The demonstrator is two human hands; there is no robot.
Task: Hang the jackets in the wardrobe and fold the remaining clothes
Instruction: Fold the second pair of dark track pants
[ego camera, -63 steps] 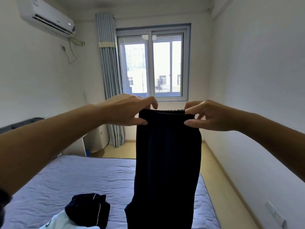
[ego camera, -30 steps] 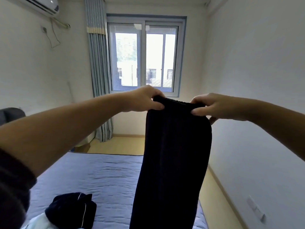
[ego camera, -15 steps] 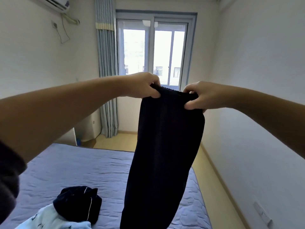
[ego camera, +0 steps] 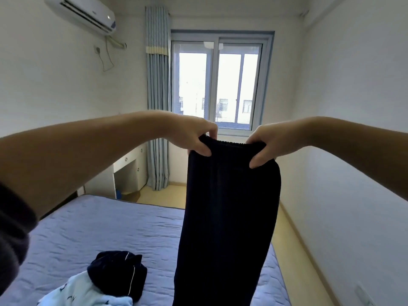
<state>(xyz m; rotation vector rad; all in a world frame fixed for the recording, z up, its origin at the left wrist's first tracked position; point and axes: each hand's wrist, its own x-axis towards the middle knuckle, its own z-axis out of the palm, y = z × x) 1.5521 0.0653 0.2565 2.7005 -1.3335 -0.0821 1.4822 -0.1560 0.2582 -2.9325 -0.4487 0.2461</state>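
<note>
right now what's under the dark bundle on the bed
A light blue printed garment lies partly under the dark bundle, on the bed. Whatever else sits beneath the bundle is covered.

You have one view, from your head: it faces forward across the bed (ego camera: 110,228) toward the window (ego camera: 216,85) at 12 o'clock, trousers (ego camera: 227,217) close up at 5 o'clock.

My window (ego camera: 220,85) is at twelve o'clock, with the striped blue curtain (ego camera: 157,96) just beside it at eleven. The air conditioner (ego camera: 84,14) is at ten, the white desk (ego camera: 130,164) at nine and the quilted bed (ego camera: 99,228) at seven.
</note>
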